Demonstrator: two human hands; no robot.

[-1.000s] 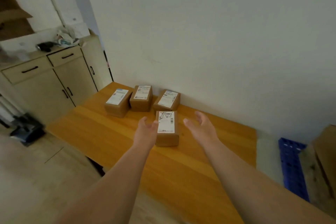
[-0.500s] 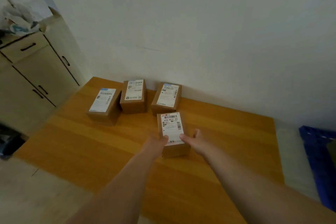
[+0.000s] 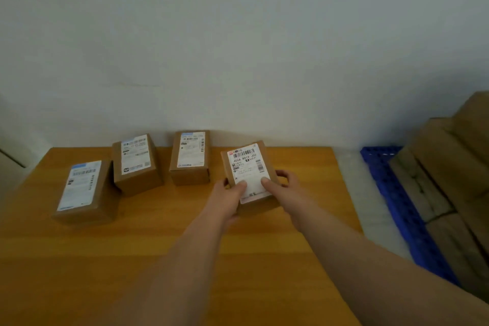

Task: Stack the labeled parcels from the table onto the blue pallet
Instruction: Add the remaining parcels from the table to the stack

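A small brown parcel (image 3: 244,164) with a white barcode label is gripped from both sides, tilted and lifted a little above the wooden table (image 3: 304,167). My left hand (image 3: 229,200) holds its left edge, thumb on the label. My right hand (image 3: 283,188) holds its right edge, thumb on the label too. Three more labeled parcels rest on the table: one near the wall (image 3: 190,157), one to its left (image 3: 136,164), and one furthest left (image 3: 83,190). The blue pallet (image 3: 397,201) lies on the floor to the right.
Large brown cartons (image 3: 449,180) are stacked on the pallet at the right edge. A pale strip of floor (image 3: 352,180) separates table and pallet. A white wall (image 3: 238,47) runs behind the table.
Both hands closed on the front parcel and raised it, tilting it. The view swung right, so the cabinet left the frame and the pallet with its cartons came in.
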